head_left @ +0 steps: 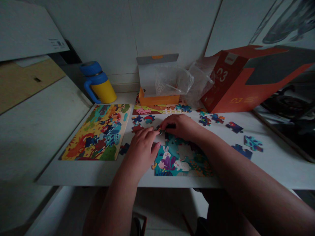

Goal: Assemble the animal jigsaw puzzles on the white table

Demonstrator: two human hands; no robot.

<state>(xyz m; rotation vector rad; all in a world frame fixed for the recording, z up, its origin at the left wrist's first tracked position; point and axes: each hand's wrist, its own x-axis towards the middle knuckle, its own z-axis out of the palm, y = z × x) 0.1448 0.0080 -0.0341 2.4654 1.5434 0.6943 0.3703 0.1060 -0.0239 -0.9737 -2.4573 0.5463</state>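
Note:
A partly joined jigsaw puzzle (172,168) with white rabbits and teal plants lies at the table's front edge. Just above it, my right hand (182,127) pinches a small dark puzzle piece (161,130) between thumb and fingers. My left hand (142,146) rests on the left of that piece, its fingertips at the piece and its thumb held apart. Beyond my left fingers lie loose puzzle pieces (137,120), one of them a reddish piece (136,128) partly covered. Part of the rabbit puzzle is hidden beneath my right forearm.
A puzzle board with animals (98,131) lies at left, near a blue and yellow jug (104,87). Behind stand an open orange box (159,100), clear plastic bags (172,80) and a large red box (228,82). Several loose pieces (235,127) lie at right, beside a stove (290,114).

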